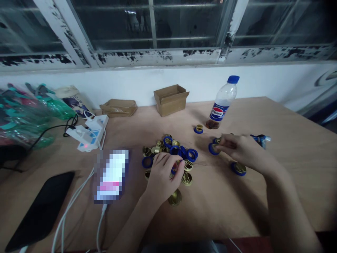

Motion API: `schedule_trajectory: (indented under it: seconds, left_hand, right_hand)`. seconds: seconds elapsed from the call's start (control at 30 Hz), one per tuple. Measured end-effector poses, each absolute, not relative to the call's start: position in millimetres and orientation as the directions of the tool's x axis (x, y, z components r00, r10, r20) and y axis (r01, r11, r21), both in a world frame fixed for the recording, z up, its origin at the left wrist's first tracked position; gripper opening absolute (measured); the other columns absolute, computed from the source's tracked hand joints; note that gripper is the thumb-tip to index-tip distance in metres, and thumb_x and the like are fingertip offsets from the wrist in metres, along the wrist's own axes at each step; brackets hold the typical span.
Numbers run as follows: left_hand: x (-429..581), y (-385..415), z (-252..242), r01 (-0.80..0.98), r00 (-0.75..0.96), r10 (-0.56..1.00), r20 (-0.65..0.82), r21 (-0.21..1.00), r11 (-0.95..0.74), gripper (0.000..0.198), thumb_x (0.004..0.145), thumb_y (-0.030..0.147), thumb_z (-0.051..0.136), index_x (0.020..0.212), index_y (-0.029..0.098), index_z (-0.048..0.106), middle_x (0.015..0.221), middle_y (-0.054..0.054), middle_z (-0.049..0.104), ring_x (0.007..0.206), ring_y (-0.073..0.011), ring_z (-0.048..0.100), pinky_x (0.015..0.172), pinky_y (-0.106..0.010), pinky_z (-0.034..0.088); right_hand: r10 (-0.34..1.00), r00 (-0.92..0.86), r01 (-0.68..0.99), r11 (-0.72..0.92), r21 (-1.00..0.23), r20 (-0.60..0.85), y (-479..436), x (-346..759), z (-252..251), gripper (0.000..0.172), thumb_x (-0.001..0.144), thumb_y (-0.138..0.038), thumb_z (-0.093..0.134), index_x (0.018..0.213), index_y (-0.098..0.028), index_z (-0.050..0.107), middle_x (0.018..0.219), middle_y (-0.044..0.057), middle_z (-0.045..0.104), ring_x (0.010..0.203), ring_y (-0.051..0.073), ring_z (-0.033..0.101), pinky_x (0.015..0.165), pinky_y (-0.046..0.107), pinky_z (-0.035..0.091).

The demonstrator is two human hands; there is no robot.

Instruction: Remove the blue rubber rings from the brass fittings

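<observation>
My left hand (163, 173) is closed, its fingers curled round a blue ring (174, 169) at the near side of a pile of blue rings and brass-coloured round pieces. Just in front of its wrist lies one brass piece (175, 198). To the right, my right hand (238, 149) pinches a blue ring with a brass piece (213, 148) low over the table; the fingers hide part of it. Nearby, another brass piece in a blue ring (238, 168) lies below that hand, and a further ringed brass piece (199, 129) sits farther back.
A cola bottle (219, 105) stands behind my right hand. Two cardboard boxes, one open (171, 101) and one flat (119, 108), lie along the wall. Leftward are a lit phone (112, 175) on a cable, a black tablet-like slab (42, 211) and a power strip (92, 138).
</observation>
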State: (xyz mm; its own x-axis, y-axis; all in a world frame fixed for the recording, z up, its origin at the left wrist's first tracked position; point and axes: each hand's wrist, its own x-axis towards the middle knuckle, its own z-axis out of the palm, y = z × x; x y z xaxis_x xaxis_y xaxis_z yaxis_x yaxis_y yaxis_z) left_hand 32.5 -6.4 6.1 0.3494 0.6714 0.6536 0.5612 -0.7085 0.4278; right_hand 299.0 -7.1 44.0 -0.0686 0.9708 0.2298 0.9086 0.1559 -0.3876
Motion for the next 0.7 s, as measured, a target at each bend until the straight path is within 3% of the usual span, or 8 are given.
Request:
schedule_trajectory:
  seconds: [0.2, 0.27, 0.4, 0.53, 0.7]
  left_hand:
    - [31.7, -8.2, 5.0, 0.478, 0.315, 0.753, 0.578, 0.589, -0.652, 0.018, 0.088, 0.023, 0.057, 0.104, 0.019, 0.063, 0.091, -0.006, 0.071, 0.086, -0.0190, 0.067, 0.080, -0.034, 0.053]
    - [31.6, -8.0, 5.3, 0.495, 0.304, 0.781, 0.546, 0.610, -0.619, 0.020, 0.087, 0.025, 0.058, 0.105, 0.019, 0.064, 0.097, -0.008, 0.072, 0.092, -0.0211, 0.067, 0.081, -0.035, 0.054]
    - [31.0, -8.1, 8.5, 0.464, 0.295, 0.824, 0.483, 0.682, -0.565, 0.012, 0.086, 0.023, 0.058, 0.093, 0.020, 0.067, 0.090, -0.005, 0.073, 0.084, -0.0203, 0.068, 0.077, -0.034, 0.055]
    - [27.8, -8.2, 12.3, 0.350, 0.256, 0.901, 0.351, 0.835, -0.425, 0.013, 0.086, 0.021, 0.057, 0.094, 0.021, 0.067, 0.086, -0.002, 0.074, 0.079, -0.0179, 0.069, 0.070, -0.029, 0.056]
    - [26.7, -7.5, 18.8, 0.147, 0.281, 0.922, 0.265, 0.938, -0.314, 0.013, 0.088, 0.020, 0.054, 0.095, 0.020, 0.065, 0.090, -0.003, 0.074, 0.083, -0.0170, 0.070, 0.073, -0.027, 0.057]
  right_hand:
    - [0.875, -0.295, 0.699, 0.471, -0.538, 0.384, -11.9, 239.6, 51.7, 0.020, 0.087, -0.035, 0.059, 0.074, -0.021, 0.063, 0.054, -0.004, 0.052, 0.049, 0.010, 0.046, 0.048, 0.024, 0.035]
    - [0.833, -0.318, 0.638, 0.541, -0.548, 0.452, -15.2, 226.7, 41.0, 0.020, 0.089, -0.033, 0.058, 0.075, -0.020, 0.064, 0.061, -0.002, 0.058, 0.053, 0.011, 0.050, 0.051, 0.024, 0.039]
    - [0.725, -0.276, 0.661, 0.620, -0.423, 0.631, -24.1, 210.7, 18.7, 0.022, 0.092, -0.022, 0.051, 0.074, -0.020, 0.065, 0.063, 0.001, 0.061, 0.056, 0.012, 0.055, 0.052, 0.026, 0.044]
    - [0.616, -0.352, 0.707, 0.668, -0.231, 0.705, -31.1, 204.3, 5.7, 0.014, 0.089, -0.015, 0.054, 0.094, -0.020, 0.066, 0.075, 0.004, 0.068, 0.064, 0.015, 0.062, 0.057, 0.028, 0.051]
    - [0.634, -0.298, 0.629, 0.693, -0.352, 0.714, -35.5, 202.8, 1.5, 0.037, 0.082, -0.007, 0.057, 0.117, -0.020, 0.058, 0.092, 0.006, 0.068, 0.077, 0.016, 0.066, 0.065, 0.028, 0.056]
